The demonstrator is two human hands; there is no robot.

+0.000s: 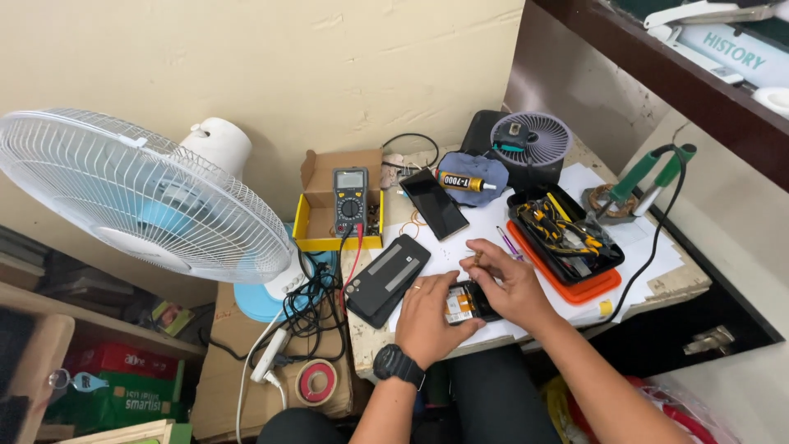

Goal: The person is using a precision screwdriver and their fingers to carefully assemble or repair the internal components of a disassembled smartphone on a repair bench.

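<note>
An opened phone [465,302] with its insides showing lies on white paper near the table's front edge. My left hand [427,316], with a ring and a black wristwatch, grips its left side. My right hand [511,284] rests over its right end, fingertips pinching a small part above it. A black phone back cover [388,278] lies just left of my left hand. A dark phone [434,204] lies face up further back.
A multimeter [350,203] stands in a yellow-lined cardboard box. A glue tube [464,182] rests on a blue cloth, beside a small grey fan [531,141]. A black tool tray [565,232] sits on an orange lid. A soldering iron [649,173] is right; a white fan [140,197] left.
</note>
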